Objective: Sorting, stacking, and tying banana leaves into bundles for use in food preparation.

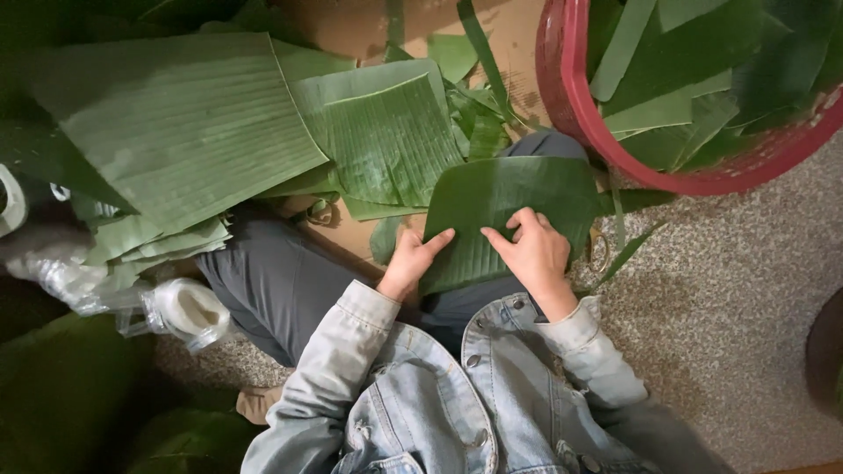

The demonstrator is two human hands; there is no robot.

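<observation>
A cut piece of dark green banana leaf (500, 197) lies across my lap. My left hand (411, 259) pinches its lower left edge, thumb on top. My right hand (529, 253) rests on the leaf's right half, fingers curled and pressing it down. Both sleeves are pale denim. My grey trousers (281, 281) show under and to the left of the leaf.
A stack of large banana leaves (193, 123) and smaller cut pieces (391, 140) lies ahead on brown cardboard (351, 26). A red basket (615, 132) holding leaf strips stands at top right. A clear plastic bag and a roll (184, 312) sit at left. Speckled floor (729, 307) spreads to the right.
</observation>
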